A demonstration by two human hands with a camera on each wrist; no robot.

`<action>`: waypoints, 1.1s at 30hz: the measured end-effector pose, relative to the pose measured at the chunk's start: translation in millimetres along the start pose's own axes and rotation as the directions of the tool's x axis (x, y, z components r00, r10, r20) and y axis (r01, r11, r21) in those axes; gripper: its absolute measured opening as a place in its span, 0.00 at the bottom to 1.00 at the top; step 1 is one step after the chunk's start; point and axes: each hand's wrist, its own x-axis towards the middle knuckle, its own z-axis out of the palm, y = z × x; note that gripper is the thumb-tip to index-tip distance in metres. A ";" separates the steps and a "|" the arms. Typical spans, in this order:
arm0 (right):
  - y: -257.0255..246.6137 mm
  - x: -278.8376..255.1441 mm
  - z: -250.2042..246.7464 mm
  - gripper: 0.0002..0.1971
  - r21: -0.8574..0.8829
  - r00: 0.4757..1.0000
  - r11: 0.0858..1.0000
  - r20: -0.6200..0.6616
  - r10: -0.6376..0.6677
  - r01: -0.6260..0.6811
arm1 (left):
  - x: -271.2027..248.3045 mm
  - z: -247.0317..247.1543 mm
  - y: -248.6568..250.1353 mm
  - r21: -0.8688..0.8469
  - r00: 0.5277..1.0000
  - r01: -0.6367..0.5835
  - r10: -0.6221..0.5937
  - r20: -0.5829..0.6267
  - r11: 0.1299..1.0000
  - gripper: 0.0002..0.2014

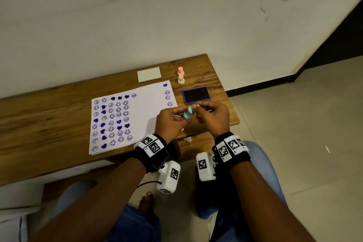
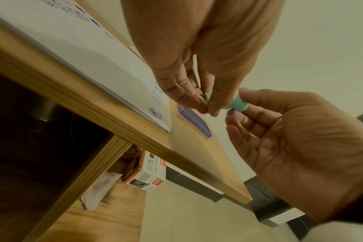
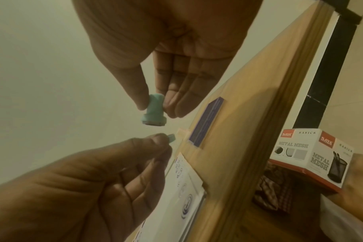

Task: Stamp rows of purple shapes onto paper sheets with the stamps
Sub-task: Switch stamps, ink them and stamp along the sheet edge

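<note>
My right hand (image 1: 197,108) pinches a teal stamp (image 1: 191,109) by its handle between thumb and fingers, just in front of the purple ink pad (image 1: 196,94). In the right wrist view the stamp (image 3: 153,113) hangs face down from that hand (image 3: 155,107). My left hand (image 1: 183,118) pinches the stamp's small teal cap (image 1: 186,114) close beside it; the cap (image 2: 207,96) shows at its fingertips (image 2: 212,109). A white paper sheet (image 1: 141,108) with rows of purple smileys and hearts lies to the left on the wooden table (image 1: 49,120).
A pink stamp (image 1: 181,70) and a cream stamp (image 1: 181,79) stand behind the ink pad. A small white card (image 1: 148,74) lies at the back by the wall. Under the table sits a white and orange box (image 3: 309,155). The table's right edge is near my right hand.
</note>
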 end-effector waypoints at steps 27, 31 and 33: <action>13.6 3.8 -4.4 0.03 0.053 0.997 0.997 0.056 -0.056 0.053 | 5.1 -3.4 17.2 0.188 0.989 -0.146 0.137 0.060 0.971 0.19; 15.9 4.9 -6.4 0.05 0.074 0.997 0.997 0.062 -0.041 0.036 | 6.9 -3.4 18.1 0.205 0.987 -0.150 0.134 0.090 0.967 0.18; 16.3 5.3 -8.0 0.07 0.093 0.997 0.995 0.067 -0.028 0.021 | 7.4 -3.6 19.0 0.201 0.985 -0.153 0.133 0.111 0.967 0.18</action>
